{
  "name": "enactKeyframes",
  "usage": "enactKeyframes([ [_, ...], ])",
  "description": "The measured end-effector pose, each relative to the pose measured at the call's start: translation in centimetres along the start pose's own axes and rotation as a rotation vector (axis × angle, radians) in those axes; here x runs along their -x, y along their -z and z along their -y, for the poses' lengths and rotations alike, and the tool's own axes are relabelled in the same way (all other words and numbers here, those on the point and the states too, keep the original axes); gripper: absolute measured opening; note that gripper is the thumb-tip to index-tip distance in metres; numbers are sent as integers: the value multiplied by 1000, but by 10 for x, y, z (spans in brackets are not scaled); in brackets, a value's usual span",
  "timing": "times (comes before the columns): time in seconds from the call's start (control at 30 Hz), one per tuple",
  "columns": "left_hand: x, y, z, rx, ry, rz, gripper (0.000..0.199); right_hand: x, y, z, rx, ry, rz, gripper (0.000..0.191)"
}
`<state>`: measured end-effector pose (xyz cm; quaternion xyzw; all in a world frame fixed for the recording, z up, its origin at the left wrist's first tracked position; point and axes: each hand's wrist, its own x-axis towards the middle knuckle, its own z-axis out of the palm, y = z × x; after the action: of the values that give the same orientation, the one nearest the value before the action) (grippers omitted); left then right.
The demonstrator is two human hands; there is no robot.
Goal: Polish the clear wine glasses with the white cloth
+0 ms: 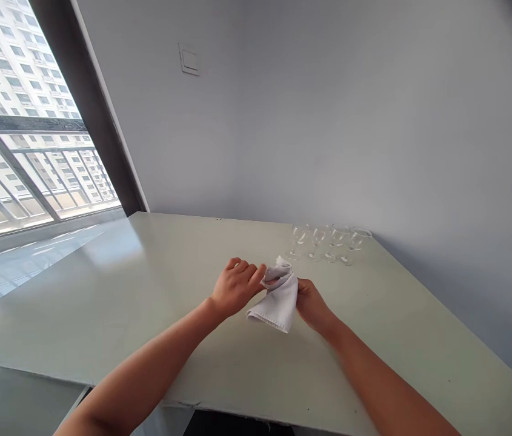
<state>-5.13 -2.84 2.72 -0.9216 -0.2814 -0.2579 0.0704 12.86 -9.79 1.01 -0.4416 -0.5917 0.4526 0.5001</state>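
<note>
A white cloth (pixel 278 300) hangs in folds between my two hands, above the pale table. My left hand (pixel 237 286) has its fingers curled, the thumb and fingertips pinching the cloth's upper left side. On the cloth's right side, my right hand (pixel 312 303) is closed round it, its fingers partly hidden behind the fabric. Whether anything lies inside the cloth cannot be made out. Behind my right hand, several clear stemmed glasses (pixel 338 237) stand upright in a row near the table's back edge.
The pale table (pixel 169 254) reaches back to the grey walls. On the left is a window (pixel 33 151) with a railing outside. A switch (pixel 189 60) is on the wall. A dark gap shows below the table's front edge.
</note>
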Motion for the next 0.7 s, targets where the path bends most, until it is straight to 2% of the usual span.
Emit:
enactKeyframes([
  [0.07,0,1,3,69,20,24,34,1,1,6,0,7,30,26],
  [0.13,0,5,8,236,103,118,42,4,3,15,72,29,98,26],
  [0.2,-1,11,14,479,147,329,44,8,6,24,148,52,181,25],
  [0.27,-2,17,18,696,108,608,45,10,9,29,186,37,244,24],
  [0.3,-3,19,19,743,80,700,47,10,10,28,189,10,257,24],
  [0.33,-3,19,18,723,67,714,48,10,10,26,184,-23,244,24],
  [0.37,-4,18,16,640,72,640,48,8,10,22,172,-50,201,23],
  [0.47,-3,9,6,221,49,202,36,2,7,7,63,-65,0,25],
  [0.5,-3,5,4,108,15,97,35,0,5,2,11,-55,-44,26],
  [0.53,-2,2,3,34,-25,41,35,-2,4,-1,-34,-44,-62,27],
  [0.6,-1,-2,3,-8,-66,31,35,-3,1,-3,-58,-27,-24,29],
  [0.7,0,-1,9,113,21,117,36,-2,2,-1,82,51,82,29],
])
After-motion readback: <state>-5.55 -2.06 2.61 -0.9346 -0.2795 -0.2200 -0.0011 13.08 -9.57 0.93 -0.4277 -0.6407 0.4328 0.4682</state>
